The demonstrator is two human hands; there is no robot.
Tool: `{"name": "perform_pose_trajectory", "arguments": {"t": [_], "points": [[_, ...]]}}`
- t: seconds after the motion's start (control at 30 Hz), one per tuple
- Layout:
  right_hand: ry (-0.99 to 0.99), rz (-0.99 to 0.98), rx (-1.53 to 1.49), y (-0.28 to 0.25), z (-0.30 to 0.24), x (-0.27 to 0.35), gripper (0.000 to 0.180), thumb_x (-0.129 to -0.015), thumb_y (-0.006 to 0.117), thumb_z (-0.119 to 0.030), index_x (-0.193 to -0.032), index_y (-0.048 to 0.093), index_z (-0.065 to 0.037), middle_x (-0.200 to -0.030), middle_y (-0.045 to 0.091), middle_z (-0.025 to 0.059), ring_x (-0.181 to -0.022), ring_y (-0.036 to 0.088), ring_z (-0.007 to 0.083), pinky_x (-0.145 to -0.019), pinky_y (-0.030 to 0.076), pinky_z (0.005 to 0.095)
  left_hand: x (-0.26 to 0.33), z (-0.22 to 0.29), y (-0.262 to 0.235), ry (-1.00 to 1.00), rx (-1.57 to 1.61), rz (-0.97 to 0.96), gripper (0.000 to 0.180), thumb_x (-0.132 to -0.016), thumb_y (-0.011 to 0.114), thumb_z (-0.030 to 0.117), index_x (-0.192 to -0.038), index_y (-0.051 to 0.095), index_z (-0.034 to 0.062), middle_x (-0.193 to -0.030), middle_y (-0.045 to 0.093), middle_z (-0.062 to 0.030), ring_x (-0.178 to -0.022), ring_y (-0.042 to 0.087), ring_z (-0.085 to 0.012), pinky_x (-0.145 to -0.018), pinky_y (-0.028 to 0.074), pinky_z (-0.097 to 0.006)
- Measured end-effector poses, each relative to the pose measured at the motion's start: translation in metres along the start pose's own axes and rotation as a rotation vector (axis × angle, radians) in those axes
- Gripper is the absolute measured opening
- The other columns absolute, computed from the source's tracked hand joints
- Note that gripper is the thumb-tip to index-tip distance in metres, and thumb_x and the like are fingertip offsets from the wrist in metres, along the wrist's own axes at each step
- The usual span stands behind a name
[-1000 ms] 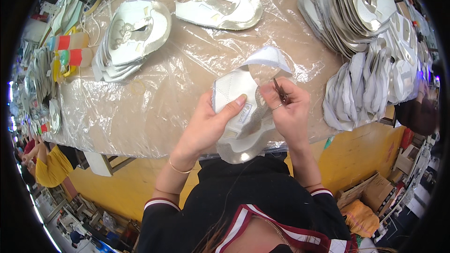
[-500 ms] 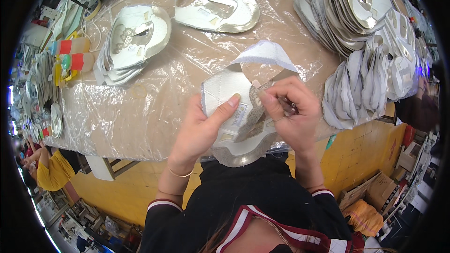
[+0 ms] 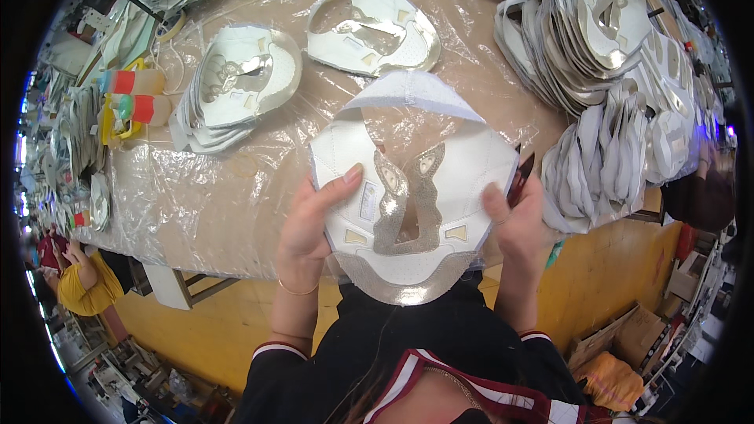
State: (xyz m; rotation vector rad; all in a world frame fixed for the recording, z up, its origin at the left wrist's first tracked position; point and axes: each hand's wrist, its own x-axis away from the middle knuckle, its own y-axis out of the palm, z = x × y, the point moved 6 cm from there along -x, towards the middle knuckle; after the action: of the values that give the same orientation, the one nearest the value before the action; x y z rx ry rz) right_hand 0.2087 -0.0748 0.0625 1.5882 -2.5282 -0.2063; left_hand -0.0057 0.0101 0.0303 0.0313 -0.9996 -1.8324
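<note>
A white shoe upper (image 3: 463, 153) with metallic gold-silver trim is spread flat between my hands, just over the table's near edge. Its toe end points toward me and its pale collar arches away. My left hand (image 3: 310, 224) grips the left side, thumb on top and fingers underneath. On the opposite side, my right hand (image 3: 520, 224) pinches the edge with its thumb. A dark, pointed tool (image 3: 521, 177) pokes out of that same hand; its kind is mostly hidden by the fingers.
Clear plastic covers the table (image 3: 228, 220). Beyond the held upper lie a single upper (image 3: 416, 39) and a small stack of uppers (image 3: 271, 90). Taller piles of uppers (image 3: 601, 31) crowd the right. Red-labelled bottles (image 3: 144, 110) stand left. A person in yellow (image 3: 90, 290) is far left.
The upper was folded and tilted, with my right fingers at its inner edge. Now it is opened out flat, and my right hand has moved to its outer right side.
</note>
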Motion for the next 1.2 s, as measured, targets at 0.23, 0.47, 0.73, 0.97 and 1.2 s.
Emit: {"name": "perform_pose_trajectory", "arguments": {"t": [0.23, 0.47, 0.73, 0.97, 1.2], "points": [[0.129, 0.032, -0.188, 0.003, 0.0, 0.002, 0.021, -0.093, 0.066, -0.007, -0.109, 0.066, 0.007, -0.093, 0.071, 0.0088, -0.079, 0.067, 0.0108, -0.07, 0.053, 0.0239, -0.019, -0.02, 0.015, -0.099, 0.447, -0.334, 0.051, -0.103, 0.047, 0.026, -0.145, 0.037, -0.0022, -0.12, 0.063, -0.015, -0.097, 0.069, -0.0195, -0.082, 0.06, -0.033], [0.219, 0.075, -0.129, -0.001, 0.002, 0.003, 0.022, -0.094, 0.065, -0.01, -0.108, 0.067, 0.007, -0.091, 0.072, 0.0082, -0.077, 0.066, 0.0098, -0.068, 0.052, 0.0236, -0.038, -0.059, 0.022, -0.065, 0.201, -0.386, 0.054, -0.097, 0.062, 0.019, -0.144, 0.044, -0.0011, -0.117, 0.063, -0.01, -0.111, 0.06, -0.013, -0.093, 0.052, -0.023], [0.261, 0.058, -0.185, -0.001, 0.007, 0.011, 0.021, -0.093, 0.066, -0.01, -0.106, 0.068, 0.007, -0.091, 0.072, 0.0082, -0.077, 0.067, 0.0099, -0.068, 0.052, 0.0234, -0.045, -0.049, 0.019, 0.161, 0.132, -0.633, 0.034, -0.097, 0.061, 0.024, -0.123, 0.061, 0.0021, -0.126, 0.058, -0.0095, -0.115, 0.059, -0.0177, -0.094, 0.05, -0.028], [0.074, 0.172, -0.203, -0.012, -0.007, 0.012, 0.02, -0.09, 0.069, -0.006, -0.106, 0.067, 0.006, -0.091, 0.071, 0.0083, -0.078, 0.066, 0.0105, -0.071, 0.052, 0.0243, -0.039, -0.076, -0.032, 0.058, 0.396, -0.304, 0.043, -0.103, 0.048, 0.031, -0.129, 0.055, -0.0018, -0.13, 0.059, -0.0151, -0.117, 0.06, -0.0207, -0.091, 0.056, -0.031], [0.079, 0.341, -0.28, -0.026, -0.014, 0.006, 0.023, -0.091, 0.067, -0.005, -0.111, 0.065, 0.006, -0.097, 0.071, 0.0097, -0.08, 0.067, 0.0114, -0.073, 0.053, 0.0246, -0.038, -0.063, -0.05, -0.011, 0.389, -0.112, 0.074, -0.103, 0.028, 0.06, -0.135, 0.047, -0.0032, -0.128, 0.058, -0.0174, -0.122, 0.056, -0.0245, -0.103, 0.044, -0.039]]}}
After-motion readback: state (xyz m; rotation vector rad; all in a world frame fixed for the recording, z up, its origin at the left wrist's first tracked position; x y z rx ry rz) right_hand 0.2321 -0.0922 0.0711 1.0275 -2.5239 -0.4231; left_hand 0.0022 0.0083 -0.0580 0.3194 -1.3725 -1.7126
